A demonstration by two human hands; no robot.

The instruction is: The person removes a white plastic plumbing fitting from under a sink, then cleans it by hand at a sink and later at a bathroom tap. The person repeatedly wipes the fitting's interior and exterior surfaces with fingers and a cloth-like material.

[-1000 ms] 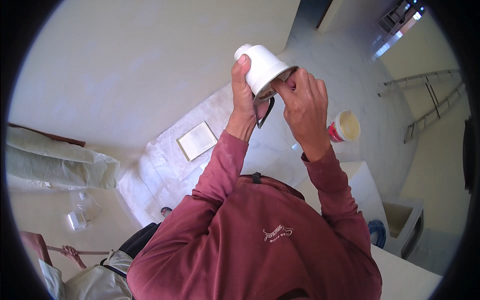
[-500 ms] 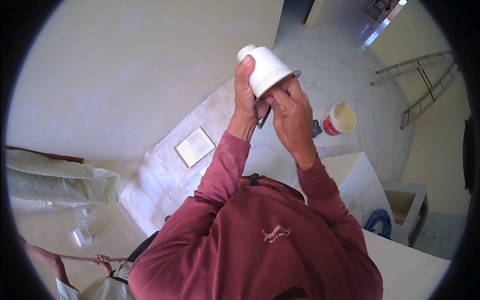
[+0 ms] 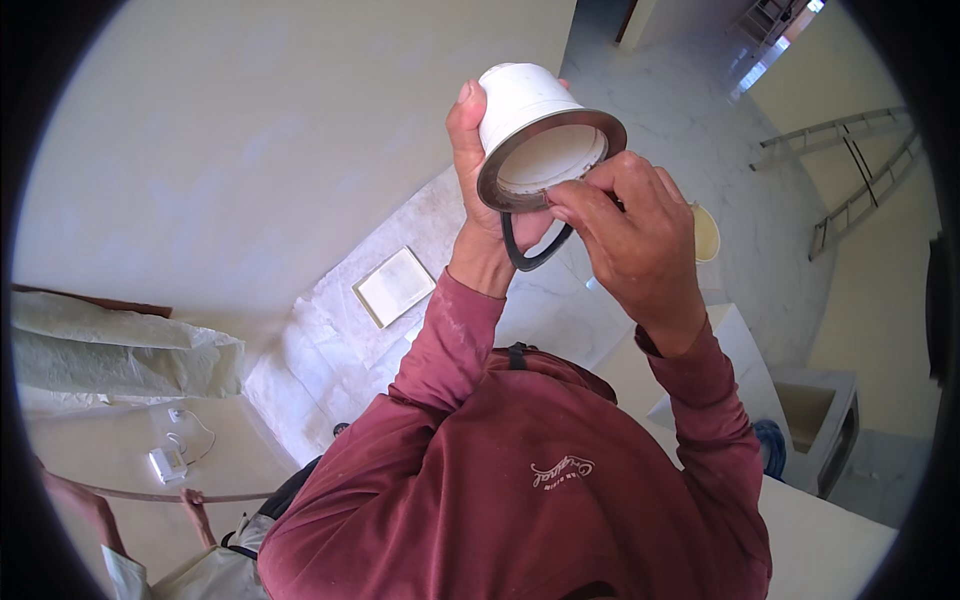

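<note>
Over marbled floor point(image 3: 690, 120): clasping white cup-shaped housing point(image 3: 525, 92) with left hand point(image 3: 476, 195), touching dark rim point(image 3: 550, 124) with right hand point(image 3: 645, 228), cannot tell if pinching. Could drop housing through slackened clasp.

White cup-shaped fitting point(image 3: 530, 104) (dark-rimmed), tilted

A maroon top point(image 3: 480, 490) has long, wrinkled sleeves point(image 3: 430, 355), the left smudged whitish near its cuff point(image 3: 474, 294); pale curved lettering point(image 3: 563, 470) marks the front, and the hands point(image 3: 640, 235) are bare.
</note>
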